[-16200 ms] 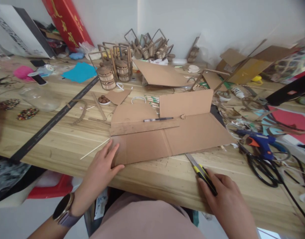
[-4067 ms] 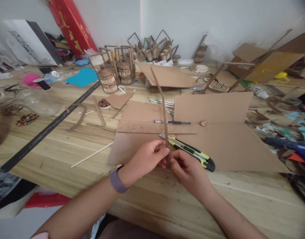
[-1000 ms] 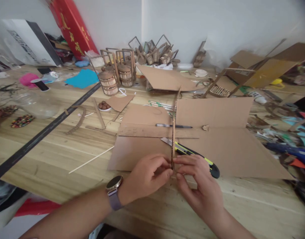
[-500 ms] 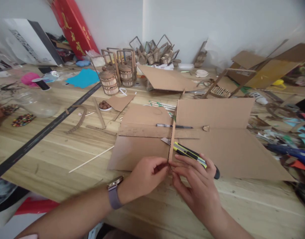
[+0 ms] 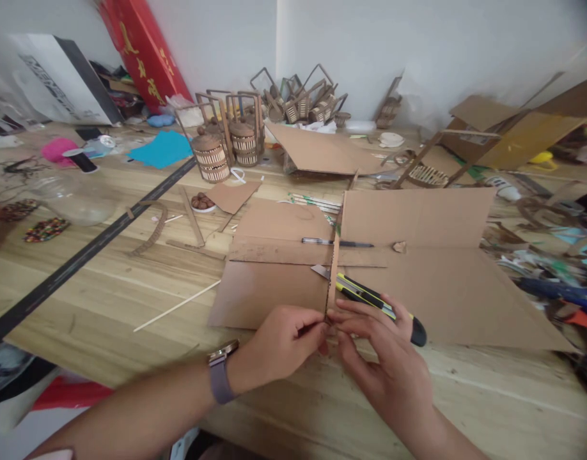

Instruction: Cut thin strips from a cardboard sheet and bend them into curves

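Observation:
A narrow cardboard strip extends away from me, standing over the cardboard sheets. My left hand, with a watch on its wrist, pinches the strip's near end. At that same end, the thumb and index finger of my right hand come close together; the exact contact is hidden. Beneath my right hand's outer fingers lies a yellow-and-black utility knife, its blade out past the strip to the left. A black pen lies across the cardboard sheet farther off, passing under the strip.
Small lidded baskets with tall handles stand at the back left, several more behind. A bowl of brown nuts or beads, a thin stick and a long black strip lie leftward. Scraps and a cardboard box crowd the right.
My right hand's thumb and index finger have shifted slightly right, away from the left fingertips. My left hand still pinches the strip's end. The view has moved a little.

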`<state>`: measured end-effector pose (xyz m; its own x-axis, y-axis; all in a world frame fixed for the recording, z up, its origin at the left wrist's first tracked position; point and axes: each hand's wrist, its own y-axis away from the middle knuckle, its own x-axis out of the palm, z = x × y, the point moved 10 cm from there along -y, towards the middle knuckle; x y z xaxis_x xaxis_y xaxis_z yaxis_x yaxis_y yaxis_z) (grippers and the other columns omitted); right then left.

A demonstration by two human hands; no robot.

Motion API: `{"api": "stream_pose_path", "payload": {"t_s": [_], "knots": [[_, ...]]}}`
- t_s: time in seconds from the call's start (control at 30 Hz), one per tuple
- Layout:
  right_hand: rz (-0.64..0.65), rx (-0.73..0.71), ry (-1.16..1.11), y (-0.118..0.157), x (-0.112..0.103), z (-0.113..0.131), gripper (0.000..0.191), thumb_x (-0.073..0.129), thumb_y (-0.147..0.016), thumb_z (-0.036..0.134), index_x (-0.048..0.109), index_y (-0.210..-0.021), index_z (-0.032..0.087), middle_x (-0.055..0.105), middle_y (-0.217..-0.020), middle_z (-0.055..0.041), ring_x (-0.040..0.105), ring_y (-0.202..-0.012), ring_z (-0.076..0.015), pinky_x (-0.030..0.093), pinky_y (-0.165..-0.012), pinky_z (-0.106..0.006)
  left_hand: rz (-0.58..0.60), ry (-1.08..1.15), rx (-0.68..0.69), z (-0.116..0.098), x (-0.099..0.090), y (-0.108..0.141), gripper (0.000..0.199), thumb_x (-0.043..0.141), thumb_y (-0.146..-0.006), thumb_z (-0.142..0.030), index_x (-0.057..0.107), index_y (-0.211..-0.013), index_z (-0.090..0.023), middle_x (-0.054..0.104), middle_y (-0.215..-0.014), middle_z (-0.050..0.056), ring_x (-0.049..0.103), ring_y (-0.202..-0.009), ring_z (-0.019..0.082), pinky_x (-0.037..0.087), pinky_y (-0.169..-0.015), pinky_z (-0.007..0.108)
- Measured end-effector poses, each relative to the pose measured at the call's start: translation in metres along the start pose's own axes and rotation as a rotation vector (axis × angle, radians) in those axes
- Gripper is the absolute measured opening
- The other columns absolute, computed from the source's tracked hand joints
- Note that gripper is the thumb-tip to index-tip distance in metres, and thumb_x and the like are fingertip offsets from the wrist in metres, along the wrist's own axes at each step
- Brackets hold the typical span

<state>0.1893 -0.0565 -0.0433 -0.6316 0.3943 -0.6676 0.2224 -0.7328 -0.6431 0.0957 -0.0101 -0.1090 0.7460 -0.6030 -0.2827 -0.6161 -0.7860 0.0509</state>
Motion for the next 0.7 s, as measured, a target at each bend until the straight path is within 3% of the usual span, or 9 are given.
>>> {"api": "stream_pose_path", "payload": {"t_s": [0.17,0.33,0.5,0.7], "knots": [[-0.038,0.085,-0.054,-0.001,-0.004,-0.009,0.011,0.056,-0.088,0.018,0.054,-0.087,0.029,0.077,-0.084,0.0042,0.074,-0.088,-0.0206,0.035,-0.105,-0.047,0.015,-0.015,-0.008,0.001,0.000,0.000,0.035,0.048,-0.094,-0.031,0.063,-0.068,-0.014,0.051,-0.057,-0.003,0.046,-0.053,0.009,0.031,-0.052,0.020],[-0.012,0.041,-0.046,0.001,0.001,-0.005,0.011,0.057,-0.089,0.018,0.054,-0.089,0.028,0.077,-0.086,0.0046,0.073,-0.091,-0.0198,0.033,-0.105,-0.045,0.065,0.162,-0.026,0.008,0.005,-0.003,0.038,0.053,-0.093,-0.050,0.065,-0.088,-0.014,0.060,-0.067,-0.001,0.055,-0.060,0.011,0.040,-0.055,0.019],[0.008,0.011,0.033,0.002,0.007,-0.005,0.008,0.061,-0.090,0.022,0.059,-0.096,0.027,0.077,-0.096,0.0015,0.070,-0.101,-0.0211,0.026,-0.109,-0.045,0.079,0.273,-0.085,0.019,0.009,-0.004,0.044,0.049,-0.094,-0.056,0.059,-0.083,-0.015,0.063,-0.069,0.002,0.061,-0.062,0.014,0.049,-0.061,0.023],[0.024,-0.004,0.012,0.002,0.008,-0.007,0.010,0.060,-0.090,0.018,0.062,-0.094,0.028,0.077,-0.094,0.0030,0.071,-0.099,-0.0192,0.025,-0.111,-0.044,0.088,0.259,-0.089,0.017,0.011,-0.002,0.044,0.048,-0.093,-0.057,0.060,-0.083,-0.015,0.063,-0.070,0.003,0.062,-0.063,0.014,0.050,-0.061,0.023]]}}
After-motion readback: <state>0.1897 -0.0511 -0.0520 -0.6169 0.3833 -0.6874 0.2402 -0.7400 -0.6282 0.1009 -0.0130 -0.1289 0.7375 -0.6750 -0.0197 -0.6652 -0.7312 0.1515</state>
